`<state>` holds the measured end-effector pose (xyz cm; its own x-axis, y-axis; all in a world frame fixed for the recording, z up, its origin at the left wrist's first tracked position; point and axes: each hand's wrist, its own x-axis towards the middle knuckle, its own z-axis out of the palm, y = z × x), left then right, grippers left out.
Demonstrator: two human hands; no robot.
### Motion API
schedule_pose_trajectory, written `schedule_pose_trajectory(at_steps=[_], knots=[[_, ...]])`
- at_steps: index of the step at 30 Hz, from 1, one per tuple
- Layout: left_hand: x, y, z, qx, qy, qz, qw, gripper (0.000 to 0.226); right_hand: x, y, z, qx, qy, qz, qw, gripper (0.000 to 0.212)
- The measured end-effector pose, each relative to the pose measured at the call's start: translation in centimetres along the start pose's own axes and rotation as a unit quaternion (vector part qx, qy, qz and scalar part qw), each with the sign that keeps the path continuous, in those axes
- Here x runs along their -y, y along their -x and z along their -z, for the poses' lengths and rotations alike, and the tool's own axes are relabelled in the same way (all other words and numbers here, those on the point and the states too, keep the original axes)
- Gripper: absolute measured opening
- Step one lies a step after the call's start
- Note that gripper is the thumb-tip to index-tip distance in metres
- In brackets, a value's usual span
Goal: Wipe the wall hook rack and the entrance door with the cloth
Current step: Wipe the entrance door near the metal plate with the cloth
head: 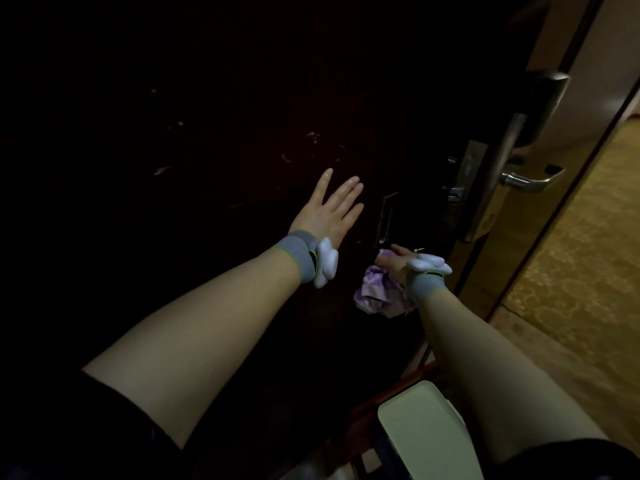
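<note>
The dark entrance door (214,98) fills most of the head view and stands ajar, its edge at the right. My left hand (329,209) lies flat against the door panel, fingers spread, holding nothing. My right hand (394,263) grips a bunched purple and white cloth (379,292) and presses it against the door just below the inner metal handle plate (386,216). The fingers of that hand are mostly hidden behind the cloth. No wall hook rack is in view.
The door's edge carries a metal lock plate (467,171) and an outer lever handle (530,181). A patterned yellow carpet (571,271) lies beyond the opening. A pale green lidded bin (415,420) stands low at the right, by my right forearm.
</note>
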<state>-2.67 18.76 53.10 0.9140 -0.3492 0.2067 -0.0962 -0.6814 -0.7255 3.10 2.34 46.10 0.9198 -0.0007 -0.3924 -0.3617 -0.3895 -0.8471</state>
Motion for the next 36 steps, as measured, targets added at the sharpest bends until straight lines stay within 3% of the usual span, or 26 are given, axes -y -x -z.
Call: schedule_pose_trajectory(at_steps=[3,6,8,11,16,22,29,36], knots=[[-0.1,-1.3,-0.8,0.031,-0.012,0.017,0.999,0.084,1.4,-2.3,-0.1,-0.029,0.068,0.025,0.997,0.073],[0.3,-1.4,-1.9,0.028,-0.043,0.039,0.998,0.087,2.7,-5.0,-0.8,-0.007,0.034,0.055,0.998,0.062],[0.5,-1.2,-2.0,0.026,-0.062,0.033,0.997,0.087,3.1,-5.9,-1.2,-0.042,0.044,0.063,0.996,0.051],[0.6,-1.1,-2.1,0.024,-0.063,0.028,0.997,0.087,3.1,-6.3,-1.9,-0.064,0.095,0.061,0.992,0.054],[0.8,-0.5,-2.0,0.026,-0.071,0.012,0.997,0.085,3.1,-6.6,-2.7,-0.046,0.015,0.052,0.997,0.053],[1.3,2.2,-2.8,0.009,-0.066,0.026,0.997,0.081,2.6,-4.8,-3.7,-0.035,0.095,0.078,0.992,0.050],[2.7,7.8,-4.5,-0.005,-0.057,0.065,0.996,0.081,2.2,-0.6,-6.8,0.000,0.106,0.115,0.988,0.039],[4.0,11.3,-3.9,0.002,-0.021,0.070,0.997,0.055,2.4,1.7,-10.1,0.027,0.100,0.113,0.988,0.018]])
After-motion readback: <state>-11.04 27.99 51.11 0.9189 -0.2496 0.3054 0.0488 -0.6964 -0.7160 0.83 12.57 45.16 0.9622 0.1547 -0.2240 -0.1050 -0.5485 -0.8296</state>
